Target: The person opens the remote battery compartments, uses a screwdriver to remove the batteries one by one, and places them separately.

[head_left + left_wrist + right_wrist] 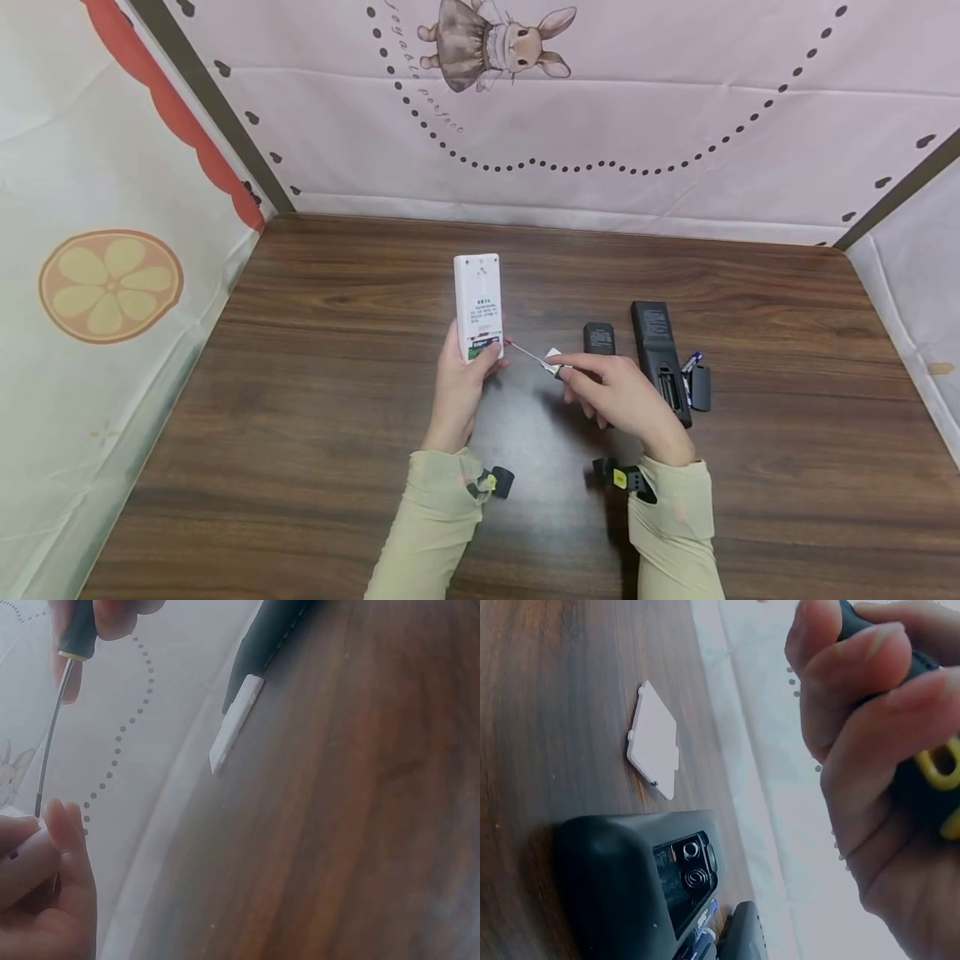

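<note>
My left hand [459,379] grips a white remote control [477,292] with its labelled back facing up. The battery compartment at its lower end is uncovered, showing a green and purple battery [482,341], partly under my thumb. Between the fingers of my right hand [618,390] is a screwdriver, its dark handle [78,631] marked with yellow [937,763]. The thin metal shaft [529,353] slants toward the remote, its tip right at the compartment's side edge. A white battery cover [655,741] lies on the table below the right fingers.
Right of the hands are a small black remote [599,337], partly hidden by the right hand, and a longer black remote [654,333] with an uncovered battery compartment. Loose batteries [692,362] and a black cover [701,388] lie beside it on the wooden table [315,350].
</note>
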`<state>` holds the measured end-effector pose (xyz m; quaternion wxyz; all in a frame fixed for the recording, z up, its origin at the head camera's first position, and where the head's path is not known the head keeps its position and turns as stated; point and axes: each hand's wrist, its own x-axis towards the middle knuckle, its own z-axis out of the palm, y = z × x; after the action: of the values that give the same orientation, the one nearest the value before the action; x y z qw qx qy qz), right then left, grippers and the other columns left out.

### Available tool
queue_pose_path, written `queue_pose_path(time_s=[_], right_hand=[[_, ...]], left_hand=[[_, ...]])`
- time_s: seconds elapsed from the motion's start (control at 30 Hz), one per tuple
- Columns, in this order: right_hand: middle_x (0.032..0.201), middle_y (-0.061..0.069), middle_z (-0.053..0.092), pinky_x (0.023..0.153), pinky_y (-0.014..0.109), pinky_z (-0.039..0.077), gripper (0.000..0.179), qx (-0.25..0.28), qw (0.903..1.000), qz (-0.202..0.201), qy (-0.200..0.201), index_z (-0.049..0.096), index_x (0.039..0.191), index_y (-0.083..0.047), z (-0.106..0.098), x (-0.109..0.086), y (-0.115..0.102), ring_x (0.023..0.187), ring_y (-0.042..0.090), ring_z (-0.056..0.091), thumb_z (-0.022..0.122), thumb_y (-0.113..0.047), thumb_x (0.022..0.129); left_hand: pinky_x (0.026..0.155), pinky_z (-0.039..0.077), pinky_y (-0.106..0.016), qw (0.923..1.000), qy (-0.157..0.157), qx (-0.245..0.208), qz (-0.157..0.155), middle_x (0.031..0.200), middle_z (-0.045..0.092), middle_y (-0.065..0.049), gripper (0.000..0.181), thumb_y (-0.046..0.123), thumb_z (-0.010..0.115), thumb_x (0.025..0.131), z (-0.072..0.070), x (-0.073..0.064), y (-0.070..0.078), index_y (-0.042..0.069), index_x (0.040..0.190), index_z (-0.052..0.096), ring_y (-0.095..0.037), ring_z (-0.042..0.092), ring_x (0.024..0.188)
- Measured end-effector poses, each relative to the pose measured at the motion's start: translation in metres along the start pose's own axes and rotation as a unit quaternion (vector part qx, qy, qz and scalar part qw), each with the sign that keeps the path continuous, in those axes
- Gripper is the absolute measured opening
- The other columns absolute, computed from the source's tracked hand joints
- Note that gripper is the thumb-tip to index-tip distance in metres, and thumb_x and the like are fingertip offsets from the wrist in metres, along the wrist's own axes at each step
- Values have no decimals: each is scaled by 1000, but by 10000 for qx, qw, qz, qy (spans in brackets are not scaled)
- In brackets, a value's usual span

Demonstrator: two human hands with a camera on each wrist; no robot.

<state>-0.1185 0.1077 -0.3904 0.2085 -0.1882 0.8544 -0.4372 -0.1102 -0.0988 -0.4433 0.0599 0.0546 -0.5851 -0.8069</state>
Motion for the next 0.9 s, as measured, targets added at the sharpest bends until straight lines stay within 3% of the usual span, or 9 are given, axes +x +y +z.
queue_pose_path(time_s=[0.13, 0.23, 0.47, 0.6, 0.77, 0.9], right_hand=[[73, 9, 60, 42, 36, 46, 28, 105, 9999, -3, -69, 58, 117, -23, 1, 1, -1, 48, 20, 51, 46, -30, 93], [73, 8, 60, 41, 36, 45, 28, 90, 9999, -13, -62, 57, 119, -25, 4, 3, -2, 47, 19, 51, 45, -31, 94], [75, 8, 61, 40, 36, 45, 30, 110, 9999, 45, -68, 54, 123, -23, 13, 7, -10, 46, 20, 52, 41, -23, 96], [75, 6, 61, 41, 37, 46, 30, 245, 9996, 103, -27, 54, 123, -23, 16, 7, -11, 45, 21, 52, 41, -21, 96], [75, 6, 62, 38, 37, 44, 29, 256, 9994, 250, -34, 55, 121, -24, 18, 7, -15, 45, 21, 52, 41, -22, 96], [75, 4, 61, 35, 36, 40, 29, 287, 9990, 294, -171, 55, 121, -26, 15, 7, -16, 45, 20, 50, 40, -25, 96]], left_hand=[[73, 50, -35, 9998, -60, -29, 206, 124, 49, -19, 48, 3, 56, 85, -1, 1, -6, 17, 129, 42, -26, 57, 100], [76, 50, -37, 9997, -26, -152, 172, 124, 48, -19, 47, 2, 56, 85, 0, 1, -5, 16, 128, 43, -27, 55, 101], [79, 48, -39, 9954, -184, -171, 930, 123, 50, -19, 47, 25, 60, 85, -11, 13, -34, 18, 129, 43, -27, 52, 107], [80, 48, -38, 9965, -119, -81, 824, 123, 49, -21, 44, 19, 57, 88, -6, 8, -24, 17, 129, 43, -26, 52, 109], [81, 48, -36, 9991, 31, 6, 424, 124, 49, -20, 41, 5, 52, 89, 2, 0, -3, 14, 128, 43, -26, 52, 108], [80, 48, -40, 9994, 44, -16, 337, 120, 51, -22, 40, 4, 53, 88, 2, -1, 1, 11, 126, 44, -31, 54, 105]])
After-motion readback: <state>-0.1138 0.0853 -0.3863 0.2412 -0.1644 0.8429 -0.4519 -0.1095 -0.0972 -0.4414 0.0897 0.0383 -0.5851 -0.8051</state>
